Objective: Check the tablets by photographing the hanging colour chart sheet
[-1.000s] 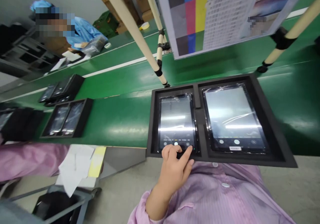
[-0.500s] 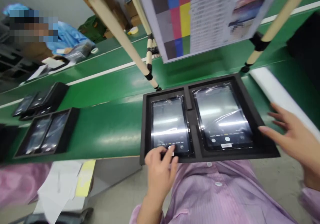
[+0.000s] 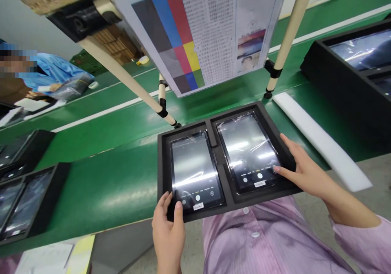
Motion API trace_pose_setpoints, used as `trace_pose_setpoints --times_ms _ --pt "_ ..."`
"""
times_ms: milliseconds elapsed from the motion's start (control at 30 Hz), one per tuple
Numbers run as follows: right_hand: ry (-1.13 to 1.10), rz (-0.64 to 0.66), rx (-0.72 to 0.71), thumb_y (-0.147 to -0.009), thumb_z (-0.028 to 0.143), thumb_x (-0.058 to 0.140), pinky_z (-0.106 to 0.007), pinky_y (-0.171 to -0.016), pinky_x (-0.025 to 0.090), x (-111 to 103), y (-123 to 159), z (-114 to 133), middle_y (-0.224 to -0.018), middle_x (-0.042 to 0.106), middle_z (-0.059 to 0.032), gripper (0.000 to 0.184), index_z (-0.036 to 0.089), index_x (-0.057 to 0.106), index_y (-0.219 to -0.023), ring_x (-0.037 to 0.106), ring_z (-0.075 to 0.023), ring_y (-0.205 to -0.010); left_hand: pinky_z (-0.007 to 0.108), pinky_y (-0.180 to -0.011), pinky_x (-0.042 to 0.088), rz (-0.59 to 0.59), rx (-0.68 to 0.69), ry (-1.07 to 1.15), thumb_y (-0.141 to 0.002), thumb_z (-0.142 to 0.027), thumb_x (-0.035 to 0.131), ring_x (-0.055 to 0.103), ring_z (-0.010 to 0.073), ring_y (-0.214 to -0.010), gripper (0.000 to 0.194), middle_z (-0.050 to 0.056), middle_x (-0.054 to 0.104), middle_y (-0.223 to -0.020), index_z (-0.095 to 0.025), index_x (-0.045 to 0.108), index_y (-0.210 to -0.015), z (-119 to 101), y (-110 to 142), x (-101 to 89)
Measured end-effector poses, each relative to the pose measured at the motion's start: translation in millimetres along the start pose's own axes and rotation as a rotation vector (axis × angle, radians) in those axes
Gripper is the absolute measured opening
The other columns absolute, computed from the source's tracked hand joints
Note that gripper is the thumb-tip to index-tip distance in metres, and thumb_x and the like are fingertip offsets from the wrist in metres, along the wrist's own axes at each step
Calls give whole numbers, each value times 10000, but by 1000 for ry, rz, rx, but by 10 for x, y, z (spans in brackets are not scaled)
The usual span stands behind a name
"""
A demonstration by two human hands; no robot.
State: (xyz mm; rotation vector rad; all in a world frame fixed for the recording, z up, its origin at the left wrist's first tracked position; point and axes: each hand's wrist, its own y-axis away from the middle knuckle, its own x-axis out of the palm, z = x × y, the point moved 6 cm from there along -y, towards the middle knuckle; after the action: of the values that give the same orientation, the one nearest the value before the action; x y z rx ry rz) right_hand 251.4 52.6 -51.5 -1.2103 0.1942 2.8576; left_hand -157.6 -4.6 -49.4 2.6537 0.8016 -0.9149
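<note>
A black foam tray (image 3: pixel 222 174) lies on the green conveyor belt (image 3: pixel 116 184) before me, with two tablets in it. The left tablet (image 3: pixel 194 172) and the right tablet (image 3: pixel 249 150) both show a camera screen under plastic film. My left hand (image 3: pixel 168 229) holds the tray's near left corner, thumb resting on the left tablet's lower left corner. My right hand (image 3: pixel 301 168) lies flat on the tray's right edge, fingers stretched out, one fingertip touching the right tablet's lower right corner.
A colour test chart (image 3: pixel 201 29) hangs on cream poles (image 3: pixel 122 76) above the tray. A white foam strip (image 3: pixel 320 141) lies at the right, a black tray with tablets (image 3: pixel 354 66) behind it. More black trays (image 3: pixel 24 200) sit left. A person in blue (image 3: pixel 51 78) works far left.
The view has swung right and up. My left hand slid from tapping the left tablet's bottom centre to its lower left corner. My right hand came in and settled on the tray's right edge.
</note>
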Motion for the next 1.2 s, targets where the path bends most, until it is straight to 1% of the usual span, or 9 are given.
trace_pose_setpoints --times_ms 167,300,367,467,700,833,967,1133,1200 --pt "-20 -83 42 -847 625 520 -363 -502 572 -24 -9 5 -1516 385 -184 847 172 332 -1538 653 -326 -1012 267 -787 546 -113 -308 684 -601 -404 812 692 203 -966 442 48 746 -1029 -214 671 -974 -52 -18 -102" --pt "0 -185 -33 -857 626 488 -432 -703 615 -124 9 109 -1411 505 -198 790 113 449 -1457 581 -370 -1178 239 -621 559 111 -509 810 -522 -415 847 711 206 -814 519 61 767 -941 -175 735 -969 -265 -69 35" --pt "-19 -211 -44 -864 634 477 -405 -623 612 -175 32 156 -1387 525 -198 750 110 515 -1399 623 -355 -1092 287 -653 584 249 -534 791 -515 -446 866 722 255 -855 533 84 771 -950 -162 751 -951 -395 -72 103" --pt "-87 -212 -72 -875 642 491 -323 -428 546 -205 61 218 -1353 552 -171 670 164 586 -1335 662 -282 -888 341 -725 597 347 -480 786 -487 -456 909 726 296 -906 639 103 775 -942 -153 750 -1027 -539 -83 115" --pt "-158 -30 -270 -929 602 517 -209 -475 553 -119 40 563 -1331 595 -46 480 319 636 -1298 562 -282 -1219 385 -774 607 356 -300 905 -571 -426 912 739 300 -881 628 106 778 -917 -170 736 -1118 -706 -80 -136" --pt "-300 -3 -496 -982 545 476 -294 -776 619 -153 135 1031 -1280 636 -55 554 334 430 -1492 630 -232 -1151 381 -770 614 351 -178 1087 -539 -403 935 744 260 -795 556 87 781 -921 -219 759 -1033 -966 39 -95" --pt "-524 41 -641 -973 567 486 -423 -1040 505 -79 188 1331 -1402 548 -119 659 259 344 -1538 556 -277 -1265 345 -771 612 396 -79 1210 -571 -430 922 737 202 -753 441 45 785 -907 -260 771 -949 -1205 165 179" --pt "-856 -172 -490 -980 616 395 -469 -1084 469 -87 57 1251 -1566 341 -103 666 292 254 -1544 412 -294 -1392 407 -901 575 445 -9 1201 -617 -507 882 721 245 -971 460 73 771 -1060 -269 773 -995 -1309 241 481" --pt "-887 -300 -485 -963 611 447 -465 -1056 499 -157 47 1237 -1529 397 -115 715 315 179 -1556 471 -291 -1350 424 -921 565 397 11 1198 -628 -543 863 714 257 -1001 484 83 764 -1082 -261 770 -1010 -1298 245 533"
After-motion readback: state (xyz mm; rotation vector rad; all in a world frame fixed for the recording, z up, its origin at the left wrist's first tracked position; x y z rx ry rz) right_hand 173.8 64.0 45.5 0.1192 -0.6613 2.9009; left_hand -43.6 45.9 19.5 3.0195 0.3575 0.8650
